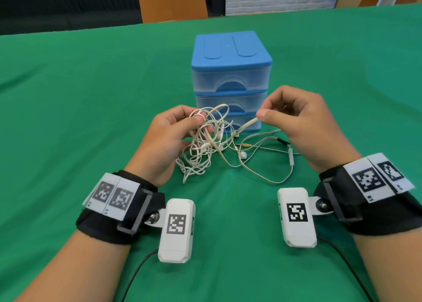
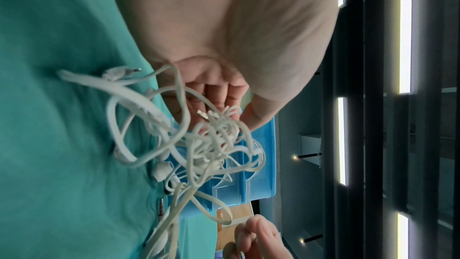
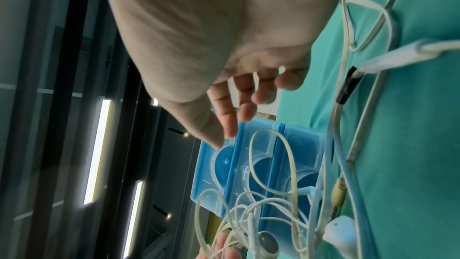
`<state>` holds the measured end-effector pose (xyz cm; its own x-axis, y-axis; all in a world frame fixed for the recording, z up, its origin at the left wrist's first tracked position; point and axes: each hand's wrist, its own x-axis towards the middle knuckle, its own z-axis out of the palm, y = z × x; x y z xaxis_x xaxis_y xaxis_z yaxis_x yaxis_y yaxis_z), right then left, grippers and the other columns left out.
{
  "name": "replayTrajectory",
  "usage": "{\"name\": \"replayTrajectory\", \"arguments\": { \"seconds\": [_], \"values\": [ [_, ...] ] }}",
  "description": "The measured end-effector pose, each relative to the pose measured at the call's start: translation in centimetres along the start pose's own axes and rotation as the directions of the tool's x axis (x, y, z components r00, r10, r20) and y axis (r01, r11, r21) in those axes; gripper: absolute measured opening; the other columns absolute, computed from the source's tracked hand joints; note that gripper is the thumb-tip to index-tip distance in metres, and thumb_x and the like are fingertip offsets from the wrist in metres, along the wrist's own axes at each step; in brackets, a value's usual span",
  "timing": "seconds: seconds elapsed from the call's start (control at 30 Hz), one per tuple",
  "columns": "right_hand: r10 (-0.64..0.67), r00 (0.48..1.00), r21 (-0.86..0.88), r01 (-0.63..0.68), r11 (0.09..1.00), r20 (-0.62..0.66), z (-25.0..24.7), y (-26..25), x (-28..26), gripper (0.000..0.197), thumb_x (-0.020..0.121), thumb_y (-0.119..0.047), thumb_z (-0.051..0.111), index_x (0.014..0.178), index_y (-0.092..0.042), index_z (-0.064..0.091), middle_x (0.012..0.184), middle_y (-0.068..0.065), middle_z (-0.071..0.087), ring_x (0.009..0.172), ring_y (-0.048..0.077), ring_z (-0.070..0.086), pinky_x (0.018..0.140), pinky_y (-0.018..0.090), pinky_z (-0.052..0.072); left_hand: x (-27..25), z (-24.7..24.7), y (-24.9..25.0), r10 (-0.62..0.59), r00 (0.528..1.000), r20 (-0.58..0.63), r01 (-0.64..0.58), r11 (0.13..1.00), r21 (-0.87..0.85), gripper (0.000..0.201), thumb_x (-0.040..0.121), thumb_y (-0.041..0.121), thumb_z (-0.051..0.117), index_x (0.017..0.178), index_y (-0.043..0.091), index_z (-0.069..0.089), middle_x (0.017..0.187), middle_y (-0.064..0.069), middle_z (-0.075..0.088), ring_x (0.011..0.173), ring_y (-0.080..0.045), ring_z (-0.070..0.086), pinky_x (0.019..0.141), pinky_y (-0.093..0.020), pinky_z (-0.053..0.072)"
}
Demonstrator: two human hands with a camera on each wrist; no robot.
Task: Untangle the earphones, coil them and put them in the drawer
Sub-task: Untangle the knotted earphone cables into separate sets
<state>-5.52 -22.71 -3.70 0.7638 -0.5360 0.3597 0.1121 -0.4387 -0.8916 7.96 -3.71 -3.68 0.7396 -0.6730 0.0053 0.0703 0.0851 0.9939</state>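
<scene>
A tangle of white earphones (image 1: 205, 141) hangs above the green table in front of the drawer unit (image 1: 230, 73). My left hand (image 1: 201, 123) grips the knotted bundle (image 2: 214, 141) between thumb and fingers. To the right, my right hand (image 1: 262, 116) pinches one flat cream strand and holds it up and away from the knot. Loose loops, an earbud (image 1: 243, 155), the gold jack plug (image 1: 246, 145) and the inline remote (image 1: 291, 157) lie on the cloth below. In the right wrist view the cables (image 3: 268, 214) hang in front of the drawer unit (image 3: 259, 145).
The blue drawer unit has three translucent drawers, all pushed in. It stands just behind the hands on the green tablecloth (image 1: 91, 119). Black camera leads run from both wrists toward the table's near edge. Dark panels and a white brick wall lie beyond the far edge.
</scene>
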Motion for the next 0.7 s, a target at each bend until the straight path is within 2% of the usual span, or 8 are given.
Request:
{"name": "replayTrajectory", "arguments": {
  "seconds": [0.07,0.13,0.23,0.33,0.4,0.5,0.57,0.7],
  "values": [
    [-0.022,0.990,0.006,0.022,1.000,0.138,0.1,-0.5,-0.4,0.021,0.087,-0.020,0.074,0.075,-0.004,0.069,0.061,0.008,0.052,0.057,0.015,0.040,0.057,0.024,0.034,-0.1,0.0,0.0,0.029,0.999,0.034,-0.028,1.000,-0.012,0.008,0.091,0.006,0.065,0.098,0.010,0.063,0.081,-0.002,0.073,0.079,-0.017,0.067,0.065,-0.027,0.050],
    [0.021,0.955,-0.046,-0.007,0.999,0.297,0.1,-0.9,-0.7,0.025,0.091,-0.021,0.072,0.072,-0.005,0.072,0.055,0.012,0.052,0.052,0.012,0.039,0.051,0.019,0.031,-0.2,0.1,0.0,0.052,0.996,0.065,-0.051,0.998,-0.021,0.019,0.082,0.011,0.071,0.100,0.010,0.064,0.086,-0.001,0.072,0.081,-0.014,0.068,0.070,-0.028,0.050],
    [0.132,0.883,-0.150,-0.071,0.986,0.450,0.4,-0.8,-1.0,0.017,0.090,-0.023,0.073,0.082,-0.008,0.077,0.057,0.004,0.055,0.050,0.008,0.043,0.050,0.015,0.033,-0.3,0.3,-0.1,0.068,0.992,0.108,-0.064,0.997,-0.036,0.025,0.077,0.012,0.072,0.101,0.011,0.065,0.091,-0.005,0.072,0.080,-0.014,0.069,0.070,-0.028,0.052],
    [0.181,0.821,-0.164,-0.108,0.981,0.541,0.9,-0.8,-1.1,0.013,0.087,-0.026,0.076,0.094,-0.015,0.077,0.063,0.014,0.051,0.056,0.015,0.040,0.052,0.025,0.031,-0.4,0.5,-0.2,0.070,0.989,0.128,-0.064,0.997,-0.047,0.028,0.077,0.012,0.072,0.104,0.010,0.064,0.094,-0.008,0.072,0.081,-0.016,0.068,0.068,-0.027,0.052],
    [0.185,0.786,-0.156,-0.114,0.981,0.589,1.2,-0.9,-1.2,0.015,0.086,-0.028,0.077,0.095,-0.016,0.077,0.068,0.025,0.050,0.059,0.019,0.036,0.054,0.030,0.028,-0.4,0.6,-0.2,0.070,0.988,0.136,-0.063,0.996,-0.057,0.030,0.078,0.011,0.071,0.107,0.008,0.063,0.099,-0.013,0.071,0.084,-0.018,0.069,0.067,-0.026,0.053],
    [0.176,0.731,-0.151,-0.101,0.983,0.659,1.4,-1.2,-1.4,0.015,0.088,-0.027,0.076,0.087,-0.012,0.076,0.067,0.019,0.048,0.062,0.021,0.034,0.057,0.033,0.026,-0.5,0.6,-0.1,0.069,0.989,0.134,-0.058,0.995,-0.080,0.032,0.079,0.009,0.070,0.110,0.007,0.061,0.100,-0.015,0.071,0.083,-0.017,0.071,0.065,-0.023,0.054],
    [0.145,0.738,-0.140,-0.070,0.988,0.659,1.4,-1.2,-1.4,0.020,0.089,-0.025,0.075,0.078,-0.009,0.073,0.064,0.013,0.047,0.062,0.020,0.034,0.058,0.034,0.026,-0.4,0.5,-0.1,0.072,0.990,0.122,-0.061,0.994,-0.086,0.029,0.082,0.007,0.068,0.109,0.008,0.060,0.096,-0.012,0.073,0.082,-0.017,0.072,0.063,-0.022,0.055],
    [0.047,0.876,-0.004,-0.052,0.999,0.481,1.0,-1.1,-1.1,0.030,0.087,-0.019,0.069,0.062,-0.005,0.060,0.056,0.001,0.048,0.053,0.009,0.037,0.054,0.023,0.031,0.0,0.0,-0.1,0.066,0.996,0.054,-0.062,0.995,-0.076,0.024,0.093,-0.004,0.058,0.108,0.014,0.057,0.090,-0.009,0.074,0.074,-0.015,0.069,0.060,-0.022,0.051]
  ]
}}
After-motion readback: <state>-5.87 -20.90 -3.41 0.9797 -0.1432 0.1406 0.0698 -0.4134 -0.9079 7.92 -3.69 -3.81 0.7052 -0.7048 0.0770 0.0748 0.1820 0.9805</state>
